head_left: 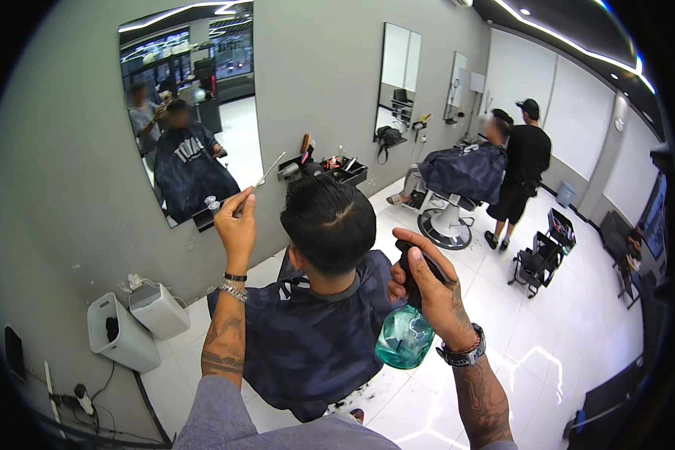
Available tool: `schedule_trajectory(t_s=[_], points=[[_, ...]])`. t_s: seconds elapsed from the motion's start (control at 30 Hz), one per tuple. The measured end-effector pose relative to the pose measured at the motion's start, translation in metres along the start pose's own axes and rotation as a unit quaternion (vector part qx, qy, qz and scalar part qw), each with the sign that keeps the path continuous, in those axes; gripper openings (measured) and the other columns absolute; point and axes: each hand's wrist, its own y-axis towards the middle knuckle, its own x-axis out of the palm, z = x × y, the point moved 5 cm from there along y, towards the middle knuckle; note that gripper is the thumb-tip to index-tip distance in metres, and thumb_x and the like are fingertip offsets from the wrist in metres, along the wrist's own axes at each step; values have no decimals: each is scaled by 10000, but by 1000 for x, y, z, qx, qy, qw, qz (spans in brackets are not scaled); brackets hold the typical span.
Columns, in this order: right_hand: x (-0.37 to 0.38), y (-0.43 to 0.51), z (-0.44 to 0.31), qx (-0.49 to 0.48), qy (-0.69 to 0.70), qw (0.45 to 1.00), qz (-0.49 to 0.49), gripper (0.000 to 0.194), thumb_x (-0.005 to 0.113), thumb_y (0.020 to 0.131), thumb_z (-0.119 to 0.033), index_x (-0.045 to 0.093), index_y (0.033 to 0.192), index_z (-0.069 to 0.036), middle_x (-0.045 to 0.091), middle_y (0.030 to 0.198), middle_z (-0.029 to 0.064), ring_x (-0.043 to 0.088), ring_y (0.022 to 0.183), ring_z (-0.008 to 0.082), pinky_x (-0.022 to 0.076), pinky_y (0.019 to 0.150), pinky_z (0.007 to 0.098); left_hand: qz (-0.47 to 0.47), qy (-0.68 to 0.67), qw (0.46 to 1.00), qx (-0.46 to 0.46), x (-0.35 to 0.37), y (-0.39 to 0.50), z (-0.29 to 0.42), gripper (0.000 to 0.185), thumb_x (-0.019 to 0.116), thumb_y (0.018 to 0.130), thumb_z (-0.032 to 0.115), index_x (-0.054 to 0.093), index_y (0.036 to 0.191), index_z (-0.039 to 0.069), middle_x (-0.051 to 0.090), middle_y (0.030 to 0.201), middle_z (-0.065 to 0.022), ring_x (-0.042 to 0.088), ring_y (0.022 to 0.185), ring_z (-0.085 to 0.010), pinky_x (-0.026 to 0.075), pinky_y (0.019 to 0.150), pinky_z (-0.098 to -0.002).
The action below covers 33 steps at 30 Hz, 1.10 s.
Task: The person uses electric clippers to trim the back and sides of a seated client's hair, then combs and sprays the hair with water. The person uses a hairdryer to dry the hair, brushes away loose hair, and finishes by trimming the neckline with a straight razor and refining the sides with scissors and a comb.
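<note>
My left hand (pixel 236 225) is raised left of a seated person's head (pixel 329 225) and pinches a slim grey tool (pixel 270 170). The tool points up and to the right; its exact kind cannot be told. A translucent teal spray bottle (pixel 406 337) with a black trigger head (pixel 409 270) is gripped in my right hand (pixel 436 292), to the right of the head and nearer to me. The head has short, dark, combed hair with a parting. A dark blue patterned barber's cape (pixel 315 349) drapes the person's shoulders and body. Neither hand touches the hair.
A wall mirror (pixel 202 112) reflects the seated person. Beyond the head, a wall shelf (pixel 351 173) holds barber's tools. At right, another person (pixel 526 152) stands behind a caped customer (pixel 467 169) near a wheeled trolley (pixel 545 253). Bins (pixel 121 332) stand left; hair clippings lie on the floor (pixel 391 402).
</note>
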Motion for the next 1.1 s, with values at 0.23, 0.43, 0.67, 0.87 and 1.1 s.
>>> schedule_trajectory(t_s=[0.23,0.43,0.67,0.87,1.1], points=[[46,-39,13,-55,-98,984,136,541,494,1147,-419,469,1562,-73,564,871,43,581,773,134,545,733,318,-221,-47,965,131,13,-46,31,186,808,911,78,845,1093,74,775,1017,-95,707,887,-166,549,792,-297],[84,-71,3,-38,-194,957,212,603,444,1148,-474,456,1550,-25,665,874,62,698,834,165,599,829,334,-178,-79,980,-46,50,3,-36,181,812,921,108,844,1093,63,790,987,-92,694,802,-137,550,725,-307],[116,-59,-5,-29,-169,938,300,576,457,1147,-482,504,1506,-35,657,807,34,645,727,117,522,707,278,-279,-321,904,-50,30,1,-54,248,768,953,11,797,1199,4,734,1026,-29,576,727,-40,452,640,-196],[151,-2,26,-102,-238,898,355,515,470,1159,-393,504,1499,-8,654,839,44,657,778,117,545,737,288,-342,-315,885,5,60,5,-82,200,786,930,-6,810,1129,-4,736,1115,-68,673,861,-96,528,730,-226],[189,47,68,-79,-168,895,405,511,517,1149,-319,445,1535,9,631,847,43,638,802,123,549,773,286,-315,-302,900,18,105,95,-72,182,734,1001,91,783,1138,-19,796,980,-51,696,837,-90,534,754,-243]])
